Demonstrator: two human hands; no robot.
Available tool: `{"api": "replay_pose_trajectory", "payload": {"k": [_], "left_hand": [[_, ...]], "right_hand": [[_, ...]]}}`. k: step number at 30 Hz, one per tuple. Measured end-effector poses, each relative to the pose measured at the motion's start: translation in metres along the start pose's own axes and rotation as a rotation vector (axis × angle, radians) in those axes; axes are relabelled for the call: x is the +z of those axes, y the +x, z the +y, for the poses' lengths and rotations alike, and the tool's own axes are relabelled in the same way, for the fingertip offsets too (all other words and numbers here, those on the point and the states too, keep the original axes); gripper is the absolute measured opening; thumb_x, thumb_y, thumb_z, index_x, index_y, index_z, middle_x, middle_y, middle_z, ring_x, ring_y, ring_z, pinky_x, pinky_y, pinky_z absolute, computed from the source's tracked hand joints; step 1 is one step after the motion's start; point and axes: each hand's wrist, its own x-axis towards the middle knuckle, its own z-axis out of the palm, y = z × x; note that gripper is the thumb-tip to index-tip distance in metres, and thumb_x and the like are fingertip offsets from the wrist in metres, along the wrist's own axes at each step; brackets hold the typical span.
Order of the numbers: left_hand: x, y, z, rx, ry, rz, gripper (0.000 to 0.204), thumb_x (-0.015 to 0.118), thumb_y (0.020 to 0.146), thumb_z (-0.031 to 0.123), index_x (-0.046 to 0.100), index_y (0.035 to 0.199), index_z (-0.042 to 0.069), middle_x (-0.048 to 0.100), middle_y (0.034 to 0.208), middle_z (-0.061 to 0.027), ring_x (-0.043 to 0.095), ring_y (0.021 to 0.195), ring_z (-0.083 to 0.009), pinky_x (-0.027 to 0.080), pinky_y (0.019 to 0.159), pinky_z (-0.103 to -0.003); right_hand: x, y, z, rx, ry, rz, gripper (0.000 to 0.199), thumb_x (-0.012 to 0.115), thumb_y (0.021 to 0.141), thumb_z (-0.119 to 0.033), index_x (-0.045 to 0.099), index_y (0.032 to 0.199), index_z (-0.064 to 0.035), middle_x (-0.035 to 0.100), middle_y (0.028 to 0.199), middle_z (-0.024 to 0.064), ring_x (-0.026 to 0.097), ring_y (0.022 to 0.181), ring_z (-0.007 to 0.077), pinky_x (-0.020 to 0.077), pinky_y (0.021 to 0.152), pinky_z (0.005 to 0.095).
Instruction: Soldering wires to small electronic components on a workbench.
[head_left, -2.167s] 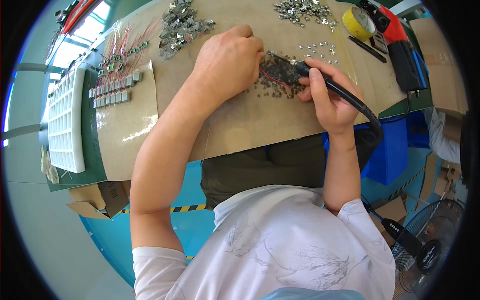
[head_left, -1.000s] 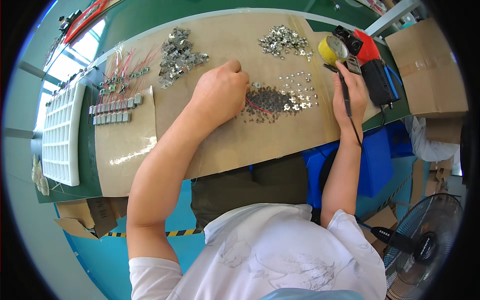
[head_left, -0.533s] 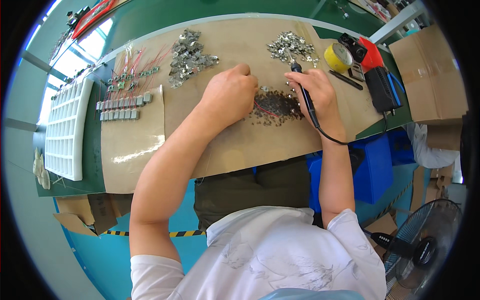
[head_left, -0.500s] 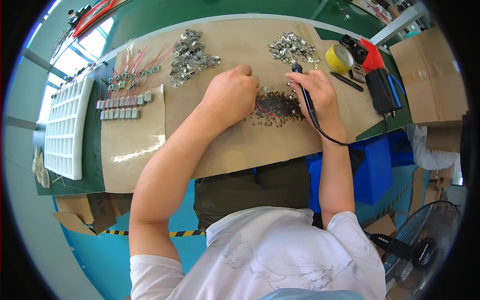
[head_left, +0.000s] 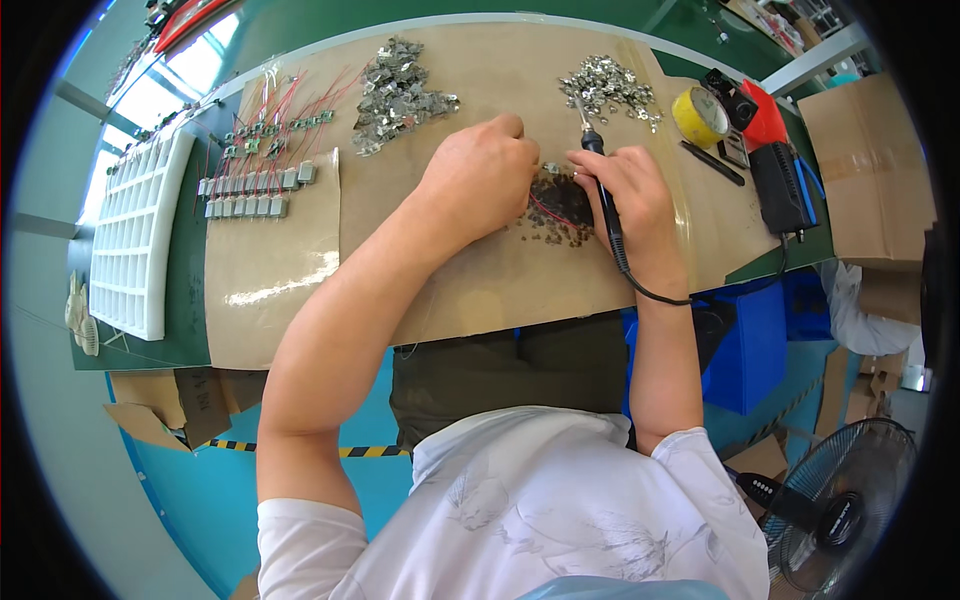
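My right hand (head_left: 640, 200) grips a black-handled soldering iron (head_left: 611, 230), whose metal tip points away from me toward a pile of small silvery metal parts (head_left: 610, 85). To its left, my left hand (head_left: 485, 172) is closed with the fingertips pinched together. What it pinches is hidden behind the fingers. A thin red wire (head_left: 556, 216) curves out beside those fingers, over a heap of small dark brown bits (head_left: 562, 203) lying between my hands. The iron's cord (head_left: 655, 296) loops across my right wrist.
Flat metal tabs (head_left: 395, 95) are heaped at the back. On the left lie small motors (head_left: 245, 207), circuit boards with red wires (head_left: 265, 138) and a white compartment tray (head_left: 142, 235). At right are yellow tape (head_left: 700, 117), a black pen (head_left: 712, 163) and a black power unit (head_left: 782, 187).
The whole view has shifted slightly. Against the table, my right hand with the soldering iron has come a little left and nearer to me. My left hand stays pinched, slightly farther right.
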Motion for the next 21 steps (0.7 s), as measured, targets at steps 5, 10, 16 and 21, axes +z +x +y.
{"api": "replay_pose_trajectory", "payload": {"k": [5,10,16,21], "left_hand": [[-0.0001,-0.0008,-0.0015,-0.014,0.007,-0.012,0.013,0.071,0.093,0.017,0.079,0.094,0.006,0.069,0.095,-0.0103,0.071,0.087,-0.0328,0.059,0.079,-0.044],[-0.0007,-0.0009,-0.0001,-0.014,0.012,-0.011,0.013,0.071,0.093,0.017,0.079,0.095,0.006,0.07,0.097,-0.0106,0.071,0.088,-0.033,0.059,0.079,-0.044],[0.0001,-0.0003,0.0002,-0.031,0.012,-0.017,0.013,0.071,0.093,0.018,0.079,0.095,0.007,0.069,0.097,-0.0113,0.071,0.088,-0.0336,0.059,0.08,-0.044],[0.0014,-0.0011,-0.0007,-0.038,-0.008,0.006,0.012,0.072,0.092,0.018,0.078,0.093,0.007,0.069,0.097,-0.0117,0.071,0.089,-0.0343,0.059,0.08,-0.044]], "right_hand": [[0.003,-0.0022,0.0028,-0.017,0.012,0.043,0.038,0.077,0.08,0.004,0.075,0.116,-0.0087,0.067,0.084,0.0057,0.062,0.085,0.0257,0.0516,0.076,0.0389],[0.0059,-0.0031,0.0035,-0.024,0.018,0.077,0.037,0.078,0.081,0.005,0.075,0.115,-0.0082,0.067,0.084,0.0073,0.062,0.084,0.0268,0.0527,0.075,0.0393],[0.0058,-0.0019,0.0045,-0.034,0.038,0.091,0.036,0.078,0.081,0.006,0.075,0.114,-0.0072,0.069,0.086,0.0091,0.063,0.084,0.0282,0.0532,0.075,0.0396],[0.0065,-0.0011,0.0037,-0.022,0.054,0.07,0.033,0.077,0.084,0.006,0.075,0.115,-0.0063,0.069,0.086,0.0103,0.063,0.084,0.0293,0.053,0.076,0.0402]]}}
